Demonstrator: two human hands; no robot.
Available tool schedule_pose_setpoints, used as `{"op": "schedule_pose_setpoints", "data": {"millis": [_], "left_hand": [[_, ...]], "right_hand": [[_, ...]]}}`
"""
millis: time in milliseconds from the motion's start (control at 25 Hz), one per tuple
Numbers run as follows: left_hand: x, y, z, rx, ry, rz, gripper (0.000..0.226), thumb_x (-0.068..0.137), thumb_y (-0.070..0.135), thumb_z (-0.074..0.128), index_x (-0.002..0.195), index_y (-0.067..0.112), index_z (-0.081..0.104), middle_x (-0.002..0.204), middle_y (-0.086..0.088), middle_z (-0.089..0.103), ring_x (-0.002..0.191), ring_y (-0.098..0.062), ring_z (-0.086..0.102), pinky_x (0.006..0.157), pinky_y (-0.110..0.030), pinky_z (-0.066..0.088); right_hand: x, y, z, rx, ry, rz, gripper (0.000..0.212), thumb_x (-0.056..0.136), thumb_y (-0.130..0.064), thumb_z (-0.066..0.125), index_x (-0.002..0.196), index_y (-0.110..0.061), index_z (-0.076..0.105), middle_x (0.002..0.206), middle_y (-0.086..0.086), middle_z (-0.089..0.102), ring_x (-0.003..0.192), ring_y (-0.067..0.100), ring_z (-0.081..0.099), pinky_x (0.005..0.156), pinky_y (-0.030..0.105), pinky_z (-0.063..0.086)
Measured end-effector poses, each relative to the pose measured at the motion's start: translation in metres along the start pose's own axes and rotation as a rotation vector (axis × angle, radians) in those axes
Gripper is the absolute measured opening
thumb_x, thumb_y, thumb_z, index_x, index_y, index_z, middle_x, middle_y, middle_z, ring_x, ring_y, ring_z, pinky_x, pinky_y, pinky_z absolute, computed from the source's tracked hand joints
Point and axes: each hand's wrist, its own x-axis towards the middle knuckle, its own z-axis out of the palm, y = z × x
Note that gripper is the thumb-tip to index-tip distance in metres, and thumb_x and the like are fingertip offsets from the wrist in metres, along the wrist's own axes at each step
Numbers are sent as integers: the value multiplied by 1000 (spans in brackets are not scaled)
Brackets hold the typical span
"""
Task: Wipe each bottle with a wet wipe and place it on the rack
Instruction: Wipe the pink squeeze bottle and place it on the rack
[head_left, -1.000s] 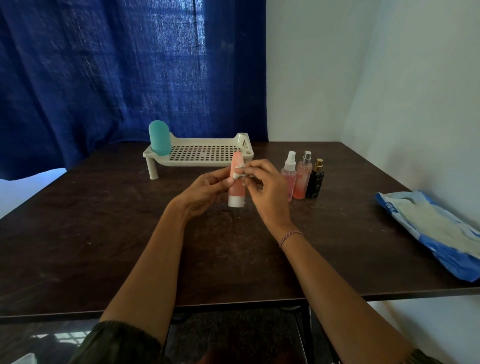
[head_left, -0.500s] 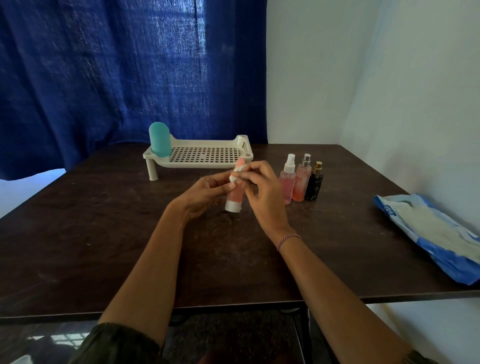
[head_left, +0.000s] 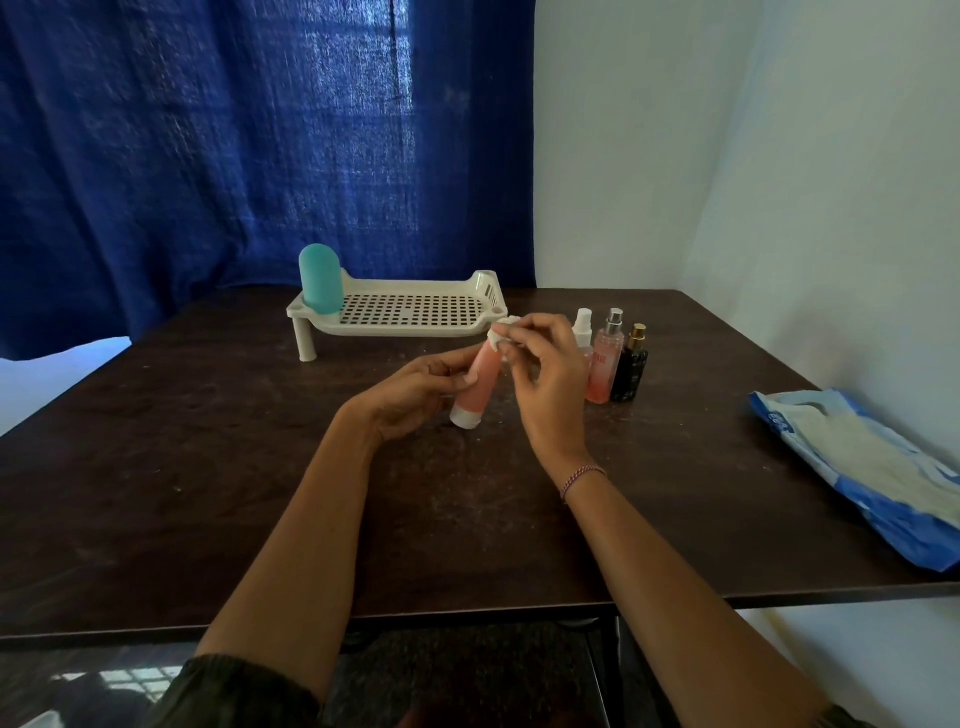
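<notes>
Bottle (head_left: 480, 379): we are holding it tilted above the bench (head_left: 208, 467), before the rack (head_left: 405, 330).
Left hand (head_left: 415, 389): gripping its body.
Right hand (head_left: 545, 374): pinching the wipe (head_left: 501, 332) at its top.
Sprays (head_left: 605, 364): the wet bottle slipping could be toppling them.

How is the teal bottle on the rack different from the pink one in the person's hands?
The teal bottle stands upright on the rack's left end; the pink bottle is tilted, white cap down. Nothing touches the teal bottle; the left hand holds the pink bottle while the right hand pinches a wipe against its top. The teal bottle looks wider than the slim pink bottle. Both look like smooth plastic.
</notes>
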Motion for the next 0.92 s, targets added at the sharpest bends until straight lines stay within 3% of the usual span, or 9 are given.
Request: {"op": "schedule_pose_setpoints", "data": {"millis": [120, 320, 560, 800, 920], "left_hand": [[-1, 1, 1, -66, 0, -12, 46, 93, 8, 43, 136, 25, 44, 140, -4, 48, 131, -23, 43, 110, -41, 32], [-5, 4, 2, -210, -50, -19, 48, 91, 10, 41, 136, 25, 42, 137, -9, 49, 120, -21, 48, 97, -33, 40], [-4, 4, 1, -367, -21, -26, 49, 91, 19, 43, 139, 16, 40, 134, -14, 51, 118, -23, 52, 97, -36, 43], [-4, 6, 2, -490, 113, -16, 55, 92, 23, 40, 145, 11, 30, 132, -17, 52, 111, -23, 59, 90, -37, 47], [-7, 8, 3, -501, 118, -40, 58, 89, 27, 43, 143, 11, 32, 127, -17, 55, 106, -23, 61, 85, -36, 52]], "right_hand": [[0, -1, 1, -14, -19, -45, 22, 84, -4, 65, 105, -4, 67, 109, 12, 55, 103, 11, 51, 91, 17, 47], [3, 4, 0, -39, 55, 101, 23, 86, -8, 63, 109, -8, 66, 106, 9, 56, 97, 2, 46, 84, 4, 41], [2, 6, 2, 0, 43, 83, 20, 81, -7, 68, 102, -6, 68, 105, 9, 59, 96, 9, 55, 80, 12, 49], [-4, -1, 5, 22, -181, 18, 17, 79, -7, 69, 96, -6, 70, 102, 6, 58, 96, 6, 53, 83, 13, 48], [-3, -1, 5, 8, -210, 15, 18, 78, -6, 70, 97, -6, 70, 100, 5, 58, 94, 3, 51, 81, 8, 46]]}}
